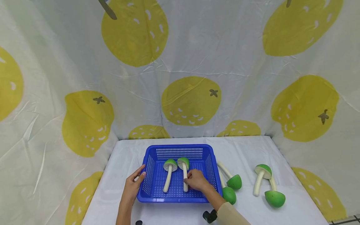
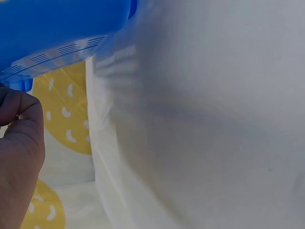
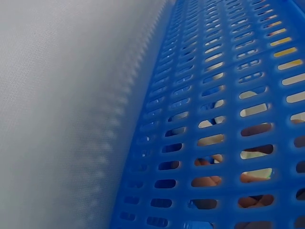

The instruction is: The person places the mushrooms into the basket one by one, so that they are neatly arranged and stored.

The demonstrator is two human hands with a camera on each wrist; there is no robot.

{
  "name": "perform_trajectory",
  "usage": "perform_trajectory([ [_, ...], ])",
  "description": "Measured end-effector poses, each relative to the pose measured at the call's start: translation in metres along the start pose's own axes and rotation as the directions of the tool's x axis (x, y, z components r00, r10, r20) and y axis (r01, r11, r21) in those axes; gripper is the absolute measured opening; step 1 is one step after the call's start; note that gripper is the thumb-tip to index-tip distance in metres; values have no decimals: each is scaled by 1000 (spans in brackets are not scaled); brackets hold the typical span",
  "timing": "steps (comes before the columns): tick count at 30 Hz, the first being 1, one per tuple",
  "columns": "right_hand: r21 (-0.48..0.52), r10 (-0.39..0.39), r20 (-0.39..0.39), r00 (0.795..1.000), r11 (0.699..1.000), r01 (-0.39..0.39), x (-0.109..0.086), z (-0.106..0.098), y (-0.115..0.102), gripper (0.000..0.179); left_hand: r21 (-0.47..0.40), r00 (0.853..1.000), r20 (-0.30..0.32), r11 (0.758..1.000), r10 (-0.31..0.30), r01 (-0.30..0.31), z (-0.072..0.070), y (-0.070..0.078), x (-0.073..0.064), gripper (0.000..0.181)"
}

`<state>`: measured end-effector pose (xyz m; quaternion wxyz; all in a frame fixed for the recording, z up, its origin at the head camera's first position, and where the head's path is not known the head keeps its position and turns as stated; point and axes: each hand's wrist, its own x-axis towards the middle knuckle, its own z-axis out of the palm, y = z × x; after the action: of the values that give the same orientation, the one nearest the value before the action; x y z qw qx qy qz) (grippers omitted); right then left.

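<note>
A blue plastic basket with slotted walls stands on the white-covered table. Inside lie two green-capped toy mushrooms with long white stems. My right hand reaches over the basket's right side and pinches the stem of the right mushroom. The left mushroom lies beside it, untouched. My left hand rests at the basket's left rim, its fingertips and thumb tip against the edge. In the right wrist view the slotted wall covers most of the hand.
Right of the basket lie more toy mushrooms: a pair close to its wall, including one mushroom, and another pair farther right, including one mushroom. A lemon-print cloth hangs behind and beside the table.
</note>
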<state>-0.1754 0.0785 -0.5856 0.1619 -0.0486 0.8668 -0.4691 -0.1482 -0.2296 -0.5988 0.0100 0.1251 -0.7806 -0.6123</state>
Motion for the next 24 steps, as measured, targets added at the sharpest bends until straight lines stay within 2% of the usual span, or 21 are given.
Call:
perform_trajectory([
  [6, -85, -8, -21, 1000, 996, 6, -2, -1, 2, 19, -9, 1000, 3, 1000, -4, 5, 0, -1, 1, 45],
  [11, -161, -5, -71, 997, 987, -7, -4, -3, 1, 27, -3, 1000, 5, 1000, -2, 2, 0, -2, 1, 46],
  [15, -208, -33, -113, 993, 978, 9, -6, -7, 0, 27, 1, 1000, 1, 1000, -3, 3, 1, -3, 1, 45],
  [20, -232, -84, -165, 983, 972, 45, -9, -16, 2, 28, 7, 1000, 2, 1000, -9, 9, 1, -2, 0, 47],
  [24, -231, -93, -196, 976, 972, 46, -12, -23, 3, 30, 14, 1000, -1, 1000, -9, 9, 0, -1, 0, 50],
])
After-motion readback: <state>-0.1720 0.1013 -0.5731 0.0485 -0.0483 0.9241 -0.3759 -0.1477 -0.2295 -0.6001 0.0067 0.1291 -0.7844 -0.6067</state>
